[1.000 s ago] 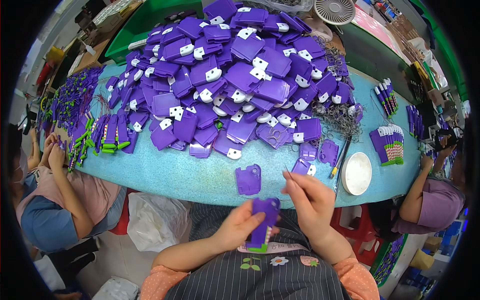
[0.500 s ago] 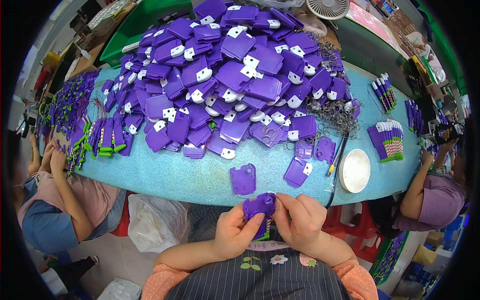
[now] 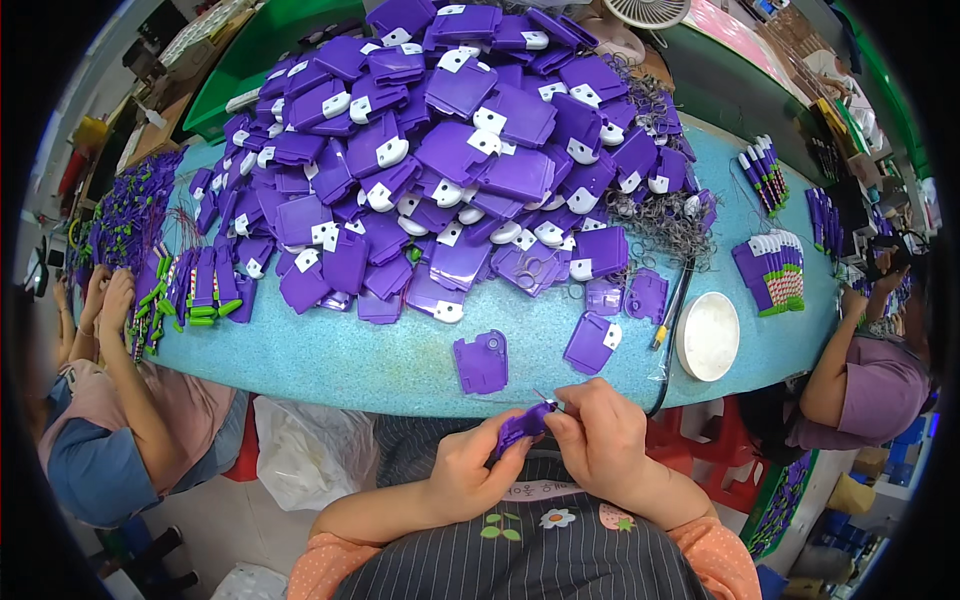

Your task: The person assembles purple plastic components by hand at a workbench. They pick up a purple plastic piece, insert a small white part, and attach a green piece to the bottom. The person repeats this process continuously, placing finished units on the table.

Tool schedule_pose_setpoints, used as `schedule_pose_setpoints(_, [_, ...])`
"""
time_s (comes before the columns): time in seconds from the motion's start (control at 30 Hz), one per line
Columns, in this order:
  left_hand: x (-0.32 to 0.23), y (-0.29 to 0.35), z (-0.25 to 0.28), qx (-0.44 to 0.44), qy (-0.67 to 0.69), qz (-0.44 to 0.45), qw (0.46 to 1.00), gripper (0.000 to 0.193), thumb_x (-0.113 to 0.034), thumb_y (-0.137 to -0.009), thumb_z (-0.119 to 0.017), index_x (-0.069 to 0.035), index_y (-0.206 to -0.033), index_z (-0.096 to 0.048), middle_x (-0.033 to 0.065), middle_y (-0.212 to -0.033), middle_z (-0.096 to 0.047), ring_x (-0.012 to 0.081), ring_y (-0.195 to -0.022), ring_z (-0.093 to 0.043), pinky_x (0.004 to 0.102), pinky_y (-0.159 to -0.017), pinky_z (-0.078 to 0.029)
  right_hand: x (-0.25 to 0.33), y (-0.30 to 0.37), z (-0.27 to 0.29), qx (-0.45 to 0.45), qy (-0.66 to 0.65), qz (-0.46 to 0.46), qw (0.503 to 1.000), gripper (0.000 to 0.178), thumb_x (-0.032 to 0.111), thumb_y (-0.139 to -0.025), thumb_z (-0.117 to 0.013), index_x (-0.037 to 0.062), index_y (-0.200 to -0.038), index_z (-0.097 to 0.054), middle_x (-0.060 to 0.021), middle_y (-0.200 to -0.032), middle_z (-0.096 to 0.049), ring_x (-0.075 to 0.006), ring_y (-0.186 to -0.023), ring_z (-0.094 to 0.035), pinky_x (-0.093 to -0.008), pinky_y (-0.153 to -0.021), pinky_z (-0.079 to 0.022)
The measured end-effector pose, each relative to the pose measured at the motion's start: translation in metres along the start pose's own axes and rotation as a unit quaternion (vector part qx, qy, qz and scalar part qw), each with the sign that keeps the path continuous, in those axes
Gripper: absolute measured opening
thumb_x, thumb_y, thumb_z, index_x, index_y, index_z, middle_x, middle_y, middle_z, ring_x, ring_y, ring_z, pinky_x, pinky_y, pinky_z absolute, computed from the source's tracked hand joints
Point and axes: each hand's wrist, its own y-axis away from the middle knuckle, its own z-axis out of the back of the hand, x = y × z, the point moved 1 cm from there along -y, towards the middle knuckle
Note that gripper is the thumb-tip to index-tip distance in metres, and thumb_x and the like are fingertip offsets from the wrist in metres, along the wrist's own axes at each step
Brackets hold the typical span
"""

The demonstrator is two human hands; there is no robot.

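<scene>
My left hand (image 3: pixel 468 465) grips a purple plastic shell (image 3: pixel 522 428) between thumb and fingers, tilted up in front of my apron. At the shell's far right corner, the fingers of my right hand (image 3: pixel 602 432) are pinched together. A thin, light-coloured bit shows at those fingertips, too small to name. On the table just beyond lies a loose purple shell (image 3: pixel 481 362), open side up. A purple shell with a white corner (image 3: pixel 592 343) rests to its right.
A high heap of purple and white shells (image 3: pixel 440 160) covers the table's middle, with tangled grey wire rings (image 3: pixel 665 225) at its right. A white bowl (image 3: pixel 708 337) stands near the right front edge. Co-workers sit left and right. Striped purple-green pieces (image 3: pixel 770 270) lie far right.
The shell in my left hand has been tipped so that it now shows more edge-on. My right fingers stay at its corner. The view has shifted slightly.
</scene>
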Motion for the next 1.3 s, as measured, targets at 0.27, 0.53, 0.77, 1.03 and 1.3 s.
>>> schedule_pose_setpoints(0.27, [-0.002,-0.002,0.002,0.114,-0.063,-0.111,0.985,0.029,-0.003,-0.083,-0.059,0.004,-0.111,-0.054,0.0143,-0.072,-0.062,0.0249,-0.058,-0.063,0.0319,-0.052,-0.049,-0.03,-0.008,-0.001,0.095,-0.296,-0.12,0.943,0.006,0.005,-0.085,-0.059,0.0008,-0.084,-0.055,-0.009,-0.078,-0.055,-0.0155,-0.072,-0.054,-0.0262,-0.063,-0.043])
schedule_pose_setpoints(0.53, [-0.018,-0.003,0.006,-0.036,0.381,0.166,0.909,0.028,-0.007,-0.093,-0.048,0.003,-0.119,-0.042,0.0172,-0.107,-0.06,0.0217,-0.088,-0.064,0.0319,-0.077,-0.052,-0.027,-0.003,-0.007,0.052,-0.415,-0.24,0.876,0.022,0.009,-0.082,-0.065,0.0035,-0.102,-0.056,-0.0017,-0.087,-0.053,-0.0081,-0.076,-0.051,-0.0203,-0.063,-0.041])
schedule_pose_setpoints(0.77, [-0.01,-0.004,0.0,-0.11,-0.181,-0.172,0.962,0.028,0.001,-0.08,-0.062,0.007,-0.106,-0.054,0.0135,-0.067,-0.06,0.0222,-0.051,-0.059,0.0322,-0.047,-0.046,-0.005,0.011,-0.022,0.027,-0.322,-0.124,0.938,0.02,0.005,-0.085,-0.058,-0.0014,-0.104,-0.06,-0.0139,-0.106,-0.06,-0.0162,-0.083,-0.058,-0.0254,-0.068,-0.046])
schedule_pose_setpoints(1.03, [0.007,0.0,-0.009,-0.084,0.214,0.014,0.973,0.031,-0.005,-0.093,-0.047,0.007,-0.121,-0.041,0.0143,-0.107,-0.058,0.0142,-0.091,-0.059,0.0279,-0.079,-0.048,0.002,0.015,-0.044,-0.007,-0.548,-0.291,0.784,0.011,0.007,-0.091,-0.053,0.0007,-0.099,-0.056,-0.0015,-0.085,-0.055,-0.0059,-0.083,-0.052,-0.0213,-0.069,-0.042])
schedule_pose_setpoints(1.3, [0.001,-0.004,0.008,-0.057,0.369,0.072,0.925,0.032,-0.005,-0.096,-0.039,0.002,-0.126,-0.034,0.0219,-0.123,-0.05,0.0292,-0.106,-0.058,0.0379,-0.09,-0.048,-0.05,-0.045,-0.018,-0.046,0.037,-0.08,0.995,0.017,0.014,-0.079,-0.066,0.0026,-0.088,-0.057,-0.0048,-0.067,-0.057,-0.0164,-0.054,-0.055,-0.0294,-0.047,-0.041])
